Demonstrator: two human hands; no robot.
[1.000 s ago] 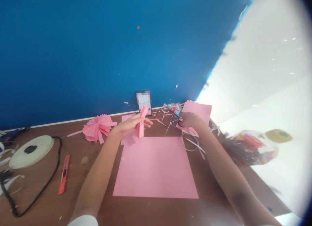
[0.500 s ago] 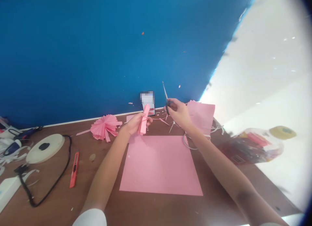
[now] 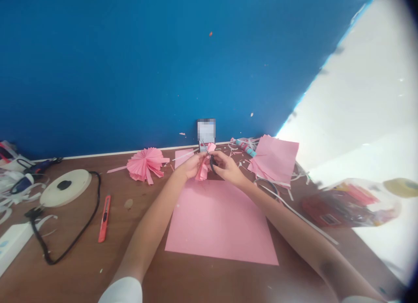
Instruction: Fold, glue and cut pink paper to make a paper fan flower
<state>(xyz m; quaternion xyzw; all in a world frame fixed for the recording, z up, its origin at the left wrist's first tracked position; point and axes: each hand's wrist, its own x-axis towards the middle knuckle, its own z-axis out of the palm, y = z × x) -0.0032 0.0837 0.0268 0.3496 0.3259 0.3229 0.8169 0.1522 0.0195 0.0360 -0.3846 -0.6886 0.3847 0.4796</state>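
Observation:
Pinched in my left hand (image 3: 192, 165) is a narrow strip of folded pink paper (image 3: 202, 171), held above the far edge of a flat pink sheet (image 3: 222, 220). My right hand (image 3: 227, 167) is closed round the dark handles of a pair of scissors (image 3: 213, 163). The blades lie at the folded paper, pointing up and left; whether the paper sits between them I cannot tell. Both hands are close together, in front of a phone (image 3: 206, 131) leaning on the blue wall. A fanned pink paper rosette (image 3: 146, 164) rests to the left of my hands.
A red box cutter (image 3: 104, 219), a round white disc (image 3: 65, 188) with a black cord and a white power strip (image 3: 15, 246) lie left. On the right are stacked pink sheets (image 3: 277, 157), a blue tube (image 3: 245, 148), paper scraps and a clear plastic bag (image 3: 354, 203).
My right hand has brought the scissors left and down to the folded paper, which was apart from them before. The view has shifted slightly left.

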